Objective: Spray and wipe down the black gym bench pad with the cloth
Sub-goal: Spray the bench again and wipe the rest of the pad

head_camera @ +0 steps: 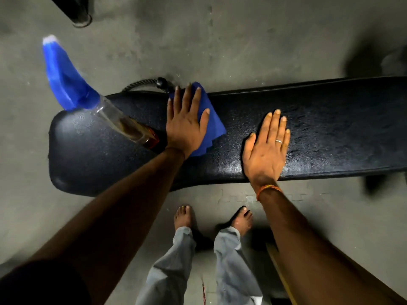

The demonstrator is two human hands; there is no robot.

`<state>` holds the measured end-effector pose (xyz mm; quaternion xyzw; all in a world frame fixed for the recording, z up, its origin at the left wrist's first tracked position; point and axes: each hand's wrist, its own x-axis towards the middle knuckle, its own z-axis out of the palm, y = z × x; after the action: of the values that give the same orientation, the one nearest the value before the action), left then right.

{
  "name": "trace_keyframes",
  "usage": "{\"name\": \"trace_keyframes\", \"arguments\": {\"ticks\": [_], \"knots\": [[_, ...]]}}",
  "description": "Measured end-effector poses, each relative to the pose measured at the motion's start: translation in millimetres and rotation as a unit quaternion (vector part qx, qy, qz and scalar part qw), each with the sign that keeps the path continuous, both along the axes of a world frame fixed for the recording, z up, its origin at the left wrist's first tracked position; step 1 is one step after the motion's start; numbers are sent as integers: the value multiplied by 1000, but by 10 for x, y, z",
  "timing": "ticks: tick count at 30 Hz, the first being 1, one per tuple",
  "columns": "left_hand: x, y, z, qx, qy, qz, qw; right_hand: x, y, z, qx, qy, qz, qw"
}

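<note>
The black gym bench pad (330, 128) runs across the view from left to right. My left hand (185, 126) lies flat, fingers spread, pressing the blue cloth (213, 126) onto the pad near its far edge. My right hand (267, 150) rests flat on the bare pad to the right of the cloth, fingers together, holding nothing. A clear spray bottle (119, 119) with a blue trigger head (63, 80) stands on the pad just left of my left wrist. It holds a little amber liquid at its base.
Grey floor mats (242, 40) surround the bench. A black rope with a knob end (161, 82) lies behind the pad. A black post foot (81, 19) stands at the top left. My bare feet (184, 216) are on the floor close to the pad's near edge.
</note>
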<state>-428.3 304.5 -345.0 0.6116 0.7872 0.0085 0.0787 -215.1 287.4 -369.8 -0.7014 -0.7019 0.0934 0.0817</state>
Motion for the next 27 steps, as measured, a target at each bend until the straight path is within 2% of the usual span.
{"name": "trace_keyframes", "arguments": {"ticks": [7,12,17,20,22,25,27], "knots": [[84,-955,53,-25,27,-122,992,-97,-23,74,-11,26,-17,999],[35,-870,61,-28,13,-124,992,-258,-168,184,-47,70,16,996],[66,-1269,265,-28,-68,-96,993,-589,-563,386,-69,196,60,976],[-27,-1657,489,-28,-133,-30,990,-879,-823,534,-113,213,17,971],[-160,-1824,638,-24,-182,68,981,-1053,-921,669,-144,184,-13,972],[-348,-1800,824,29,-254,253,933,-1258,-913,828,-189,157,-67,967],[-431,-1656,944,52,-322,325,888,-1338,-829,832,-216,193,-141,947]]}}
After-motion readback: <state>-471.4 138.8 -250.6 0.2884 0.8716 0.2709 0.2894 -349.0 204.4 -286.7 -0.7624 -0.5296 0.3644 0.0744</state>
